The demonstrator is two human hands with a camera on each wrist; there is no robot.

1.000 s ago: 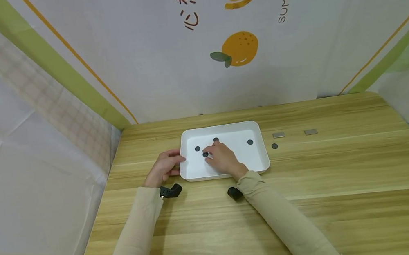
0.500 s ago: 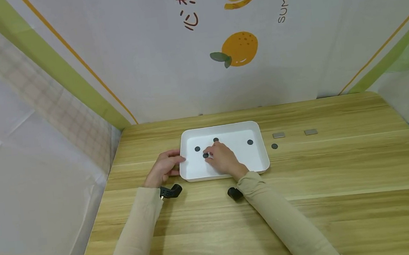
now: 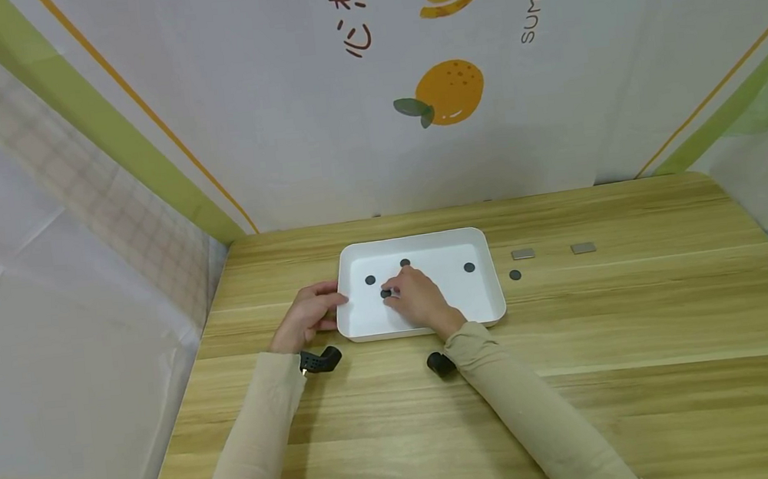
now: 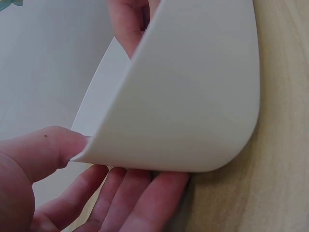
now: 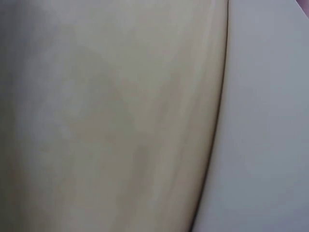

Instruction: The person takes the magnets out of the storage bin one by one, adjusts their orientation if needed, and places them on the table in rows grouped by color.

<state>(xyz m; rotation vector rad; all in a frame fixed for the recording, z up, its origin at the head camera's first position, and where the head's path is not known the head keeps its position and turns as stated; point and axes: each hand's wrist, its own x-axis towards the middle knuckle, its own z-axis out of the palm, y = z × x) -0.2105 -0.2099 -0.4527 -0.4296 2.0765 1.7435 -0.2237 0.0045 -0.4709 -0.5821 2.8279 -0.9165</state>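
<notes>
My left hand [image 3: 310, 308] holds the left end of a shallow white tray [image 3: 455, 298]. In the left wrist view, its thumb hooks over the rim while the other fingers lie along the outer wall [image 4: 183, 96]. Inside the tray, my right hand [image 3: 417, 298] pinches a small dark round disc [image 3: 385, 294] between thumb and finger, close to the tray's floor. One dark disc [image 3: 405, 263] lies just beyond that hand's fingers. Another disc [image 3: 370, 280] is to the left, and a third disc [image 3: 469, 267] is toward the right end. The right wrist view shows mostly wooden tabletop [image 5: 120, 116] and tray wall [image 5: 265, 125].
Right of the tray, a dark disc [image 3: 515, 275] lies on the wooden table [image 3: 582, 421]. Two small grey rectangular plates [image 3: 523, 254] sit in a row behind it. A printed cloth [image 3: 319, 145] hangs along the table's back edge.
The pinched disc has slid very slightly toward me within the tray. Both hands otherwise keep nearly the same place, and the other discs stay put.
</notes>
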